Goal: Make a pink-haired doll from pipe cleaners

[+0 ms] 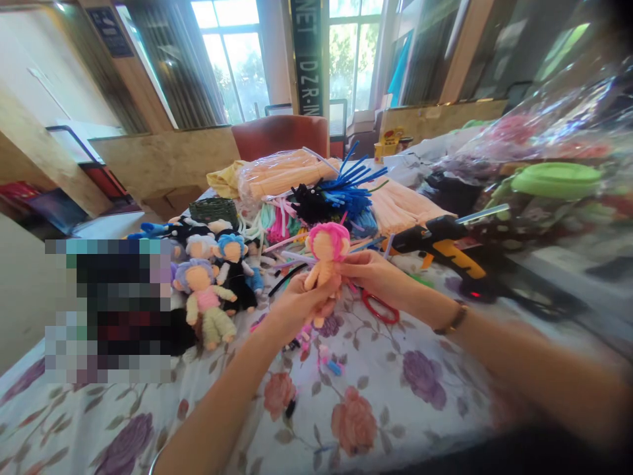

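Note:
Above the middle of the table a small fuzzy doll (325, 249) with bright pink hair and a bare peach body is held upright between both hands. My left hand (307, 300) is closed round its lower body, with the thumb across the front. My right hand (366, 269) pinches the doll's side just below the head; its fingertips are partly hidden. Red-handled scissors (383, 320) lie under my right wrist. Small pink, blue and black scraps (335, 367) are scattered on the flowered tablecloth (376, 382) below the doll.
Several similar dolls (210, 300) are grouped at the left, beside a pixelated patch. Behind are blue pipe cleaners (353, 181) and peach bundles (287, 173). A black-and-yellow glue gun (457, 257) with a red light lies right, near a green lid (556, 179) and clear plastic.

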`<state>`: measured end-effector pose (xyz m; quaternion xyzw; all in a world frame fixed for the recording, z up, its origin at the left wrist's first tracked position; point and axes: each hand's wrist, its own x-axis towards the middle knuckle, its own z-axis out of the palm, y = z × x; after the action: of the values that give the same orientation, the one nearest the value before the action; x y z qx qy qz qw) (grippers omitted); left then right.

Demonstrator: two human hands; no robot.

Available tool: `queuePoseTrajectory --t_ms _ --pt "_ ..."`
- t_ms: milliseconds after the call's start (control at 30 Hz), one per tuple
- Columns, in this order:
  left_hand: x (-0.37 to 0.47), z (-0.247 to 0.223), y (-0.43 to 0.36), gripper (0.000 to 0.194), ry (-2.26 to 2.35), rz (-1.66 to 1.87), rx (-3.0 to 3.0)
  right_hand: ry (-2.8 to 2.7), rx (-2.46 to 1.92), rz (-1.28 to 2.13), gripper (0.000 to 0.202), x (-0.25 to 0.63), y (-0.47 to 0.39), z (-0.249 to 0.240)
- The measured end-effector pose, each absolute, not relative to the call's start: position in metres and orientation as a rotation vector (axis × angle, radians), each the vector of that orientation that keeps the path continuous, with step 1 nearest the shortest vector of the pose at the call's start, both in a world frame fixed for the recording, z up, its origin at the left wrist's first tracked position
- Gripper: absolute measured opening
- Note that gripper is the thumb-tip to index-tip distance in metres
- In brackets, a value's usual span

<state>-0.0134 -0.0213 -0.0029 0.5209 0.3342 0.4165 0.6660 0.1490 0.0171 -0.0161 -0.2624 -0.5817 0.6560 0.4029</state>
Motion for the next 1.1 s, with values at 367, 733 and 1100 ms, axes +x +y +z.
queuePoseTrajectory --t_ms 367,733,1100 --pt "-0.014 -0.010 -0.019 0.034 0.868 0.918 1.341 -1.383 -0.737 1.688 0.027 0.151 0.018 -0.020" --pt "-0.022 -0.018 -0.014 0.039 0.706 0.869 1.229 -1.412 -0.631 1.569 0.019 0.144 0.008 -0.016" --pt "-0.017 -0.004 -0.016 0.090 0.601 0.890 0.934 -1.463 -0.715 1.368 0.026 0.145 0.005 -0.010"
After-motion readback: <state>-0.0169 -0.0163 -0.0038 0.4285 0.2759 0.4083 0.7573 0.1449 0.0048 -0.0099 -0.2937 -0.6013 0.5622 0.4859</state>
